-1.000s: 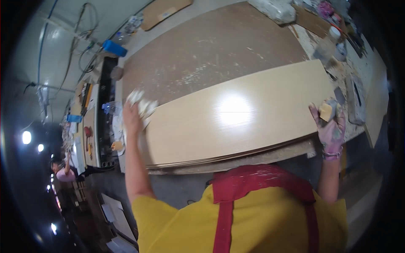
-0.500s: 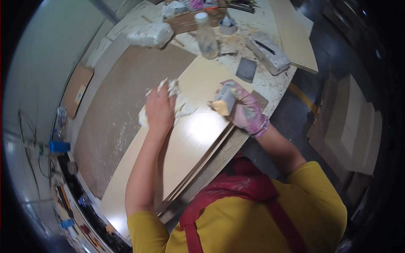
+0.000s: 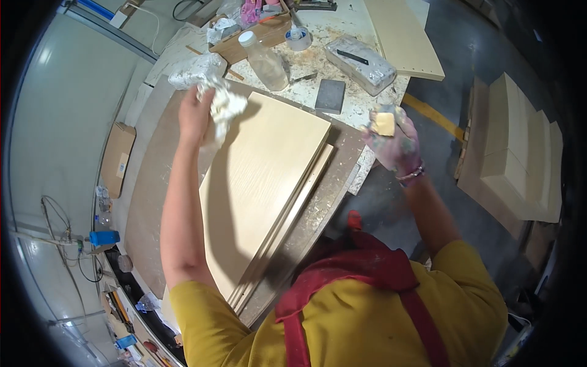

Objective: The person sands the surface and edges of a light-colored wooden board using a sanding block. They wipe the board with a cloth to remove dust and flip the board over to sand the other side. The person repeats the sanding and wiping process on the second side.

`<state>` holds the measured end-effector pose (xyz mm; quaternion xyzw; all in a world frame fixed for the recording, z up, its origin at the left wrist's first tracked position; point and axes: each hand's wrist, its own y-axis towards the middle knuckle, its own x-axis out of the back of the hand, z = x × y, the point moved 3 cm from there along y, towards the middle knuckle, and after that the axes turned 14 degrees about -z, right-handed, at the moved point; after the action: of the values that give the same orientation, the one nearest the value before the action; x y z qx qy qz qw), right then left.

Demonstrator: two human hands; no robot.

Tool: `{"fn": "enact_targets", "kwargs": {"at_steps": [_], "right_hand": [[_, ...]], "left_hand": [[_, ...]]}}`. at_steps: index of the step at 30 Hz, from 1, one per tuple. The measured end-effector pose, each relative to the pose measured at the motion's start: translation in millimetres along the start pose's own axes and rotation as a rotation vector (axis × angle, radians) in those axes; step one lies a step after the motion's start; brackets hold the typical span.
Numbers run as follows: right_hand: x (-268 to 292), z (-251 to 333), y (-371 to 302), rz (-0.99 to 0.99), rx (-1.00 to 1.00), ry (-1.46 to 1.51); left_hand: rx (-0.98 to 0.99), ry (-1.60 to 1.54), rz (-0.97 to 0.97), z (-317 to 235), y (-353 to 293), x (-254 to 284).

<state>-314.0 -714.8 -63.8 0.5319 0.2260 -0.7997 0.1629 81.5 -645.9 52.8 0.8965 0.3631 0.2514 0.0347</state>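
Observation:
My bare left hand (image 3: pixel 194 117) grips a crumpled white rag (image 3: pixel 225 109), raised near the far left end of the top pale wood panel (image 3: pixel 275 165). The panel lies on a stack, and my arm's shadow falls across it. Off the table's right edge, my right hand (image 3: pixel 398 145) wears a stained pink glove. Its fingers are closed around a small block with grey sides and a yellowish end, which looks like a sanding sponge (image 3: pixel 384 125). A flat grey sanding pad (image 3: pixel 330 96) lies on the table beyond the panels.
A clear bottle with a white lid (image 3: pixel 264 64), a blue tape roll (image 3: pixel 298 39) and a wrapped white block (image 3: pixel 361 64) stand on the messy far side. Behind them sits a cardboard box (image 3: pixel 251 40) of supplies. More panels (image 3: pixel 513 147) are stacked at right.
My left hand has lifted the rag off the panel, moving away and to the left. My right hand has moved right with the sponge, past the table edge. The view has shifted.

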Motion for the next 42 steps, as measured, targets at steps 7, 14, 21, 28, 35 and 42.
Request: {"fn": "enact_targets", "kwargs": {"at_steps": [7, 14, 21, 28, 35, 42], "right_hand": [[48.0, -23.6, -12.4, -0.135, -0.212, -0.016], [56.8, 9.1, -19.8, -0.194, -0.084, 0.051], [34.9, 6.3, -16.6, -0.395, -0.137, 0.049], [61.0, 55.6, 26.8, -0.177, -0.052, -0.053], [20.6, 52.6, 40.2, 0.231, -0.19, 0.016], [-55.5, -85.6, -24.0, 0.328, -0.454, -0.119]], "left_hand": [[-0.044, 0.452, -0.15, 73.1, -31.0, -38.6], [-0.333, 0.354, -0.044, -30.1, -73.2, -69.7], [-0.551, 0.758, 0.125, -56.3, -149.7, -116.7], [-0.808, 0.341, -0.033, -61.7, -187.2, -144.4], [-0.133, 0.37, -0.292, -55.3, -237.9, 58.8], [0.551, 0.856, 0.056, 32.5, -296.2, 290.8]]}}
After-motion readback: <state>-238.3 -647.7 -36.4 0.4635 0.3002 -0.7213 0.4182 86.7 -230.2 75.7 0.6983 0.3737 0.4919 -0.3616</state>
